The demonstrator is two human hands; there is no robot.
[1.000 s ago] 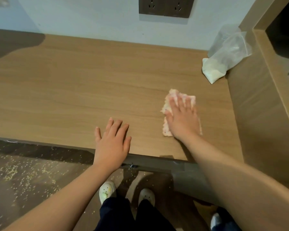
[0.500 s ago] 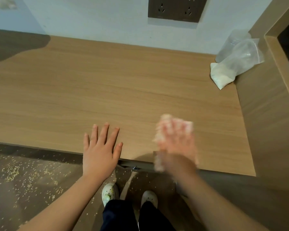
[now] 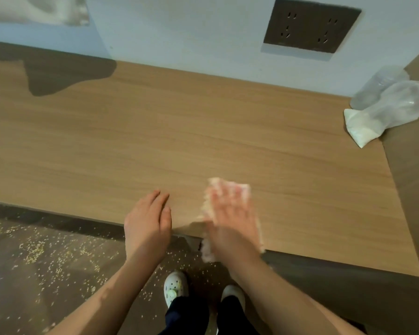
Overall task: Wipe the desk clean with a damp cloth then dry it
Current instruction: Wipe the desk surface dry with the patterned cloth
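Observation:
A pale pink cloth (image 3: pixel 242 188) lies flat on the wooden desk (image 3: pixel 155 146) at its front edge, and one corner hangs over that edge. My right hand (image 3: pixel 230 218) presses on it with straight fingers; the hand is motion-blurred. My left hand (image 3: pixel 148 221) is at the desk's front edge just left of the cloth, turned on its side with fingers together, touching the desk top and holding nothing.
A clear plastic bag of white powder (image 3: pixel 382 110) leans in the back right corner against a wooden side panel (image 3: pixel 414 180). A dark socket plate (image 3: pixel 310 27) is on the wall. Scattered grains (image 3: pixel 39 250) cover the floor below, near my shoes (image 3: pixel 176 287).
My right hand has dragged the cloth from mid-desk back to the front edge and leftwards. My left hand turned from flat to on its side, close to the cloth.

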